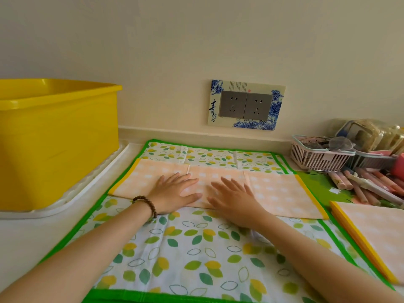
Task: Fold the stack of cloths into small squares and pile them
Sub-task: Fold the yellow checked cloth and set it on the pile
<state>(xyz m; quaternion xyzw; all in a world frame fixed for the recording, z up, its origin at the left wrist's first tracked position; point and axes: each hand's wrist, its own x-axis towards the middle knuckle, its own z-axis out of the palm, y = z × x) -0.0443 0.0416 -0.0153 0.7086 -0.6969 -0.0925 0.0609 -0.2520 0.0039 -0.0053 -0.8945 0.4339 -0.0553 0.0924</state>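
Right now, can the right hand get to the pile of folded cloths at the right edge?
Probably yes. The right hand lies flat on the peach cloth, holding nothing, and only the flat leaf-print cloth lies between it and the pile of folded cloths.

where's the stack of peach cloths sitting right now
In the head view the stack of peach cloths lies at the lower right, overlapping the green edge of the leaf-print mat, in front of the pens and right of the folded cloth strip.
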